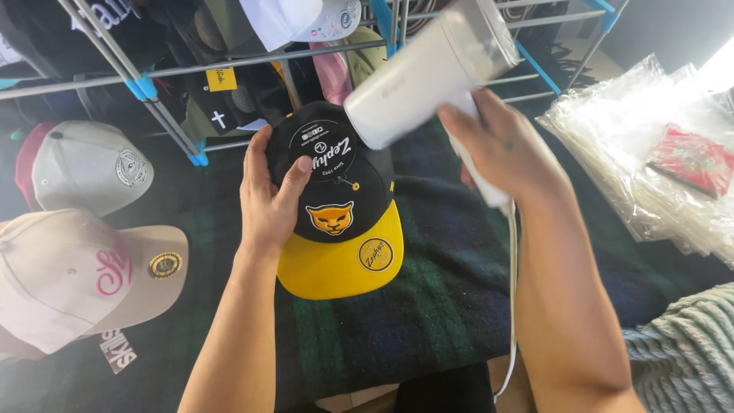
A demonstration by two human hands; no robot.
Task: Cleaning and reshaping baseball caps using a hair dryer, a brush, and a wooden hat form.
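The left hand grips the crown of a black cap with a yellow brim, thumb on top, fingers curled behind; the brim points toward the person. The right hand is closed on the handle of a white handheld steamer, its head tilted just above and right of the crown, apparently not touching. The cap sits over a dark plaid cloth. 2 beige caps lie left, a metal rack behind, plastic bags right.
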